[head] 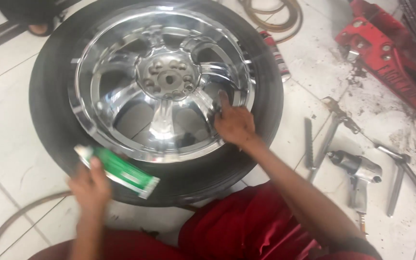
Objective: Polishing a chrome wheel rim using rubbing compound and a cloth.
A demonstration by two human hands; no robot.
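Both forearms are bare to the elbow; the legs wear loose red trousers (246, 226), creased at the knees.

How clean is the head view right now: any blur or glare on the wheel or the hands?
Head view: the left hand and its green tube are smeared by motion blur; the right hand on the chrome rim is softer than sharp; bright glare streaks the rim's spokes and lip; the floor tools, such as the impact wrench, read clearer.
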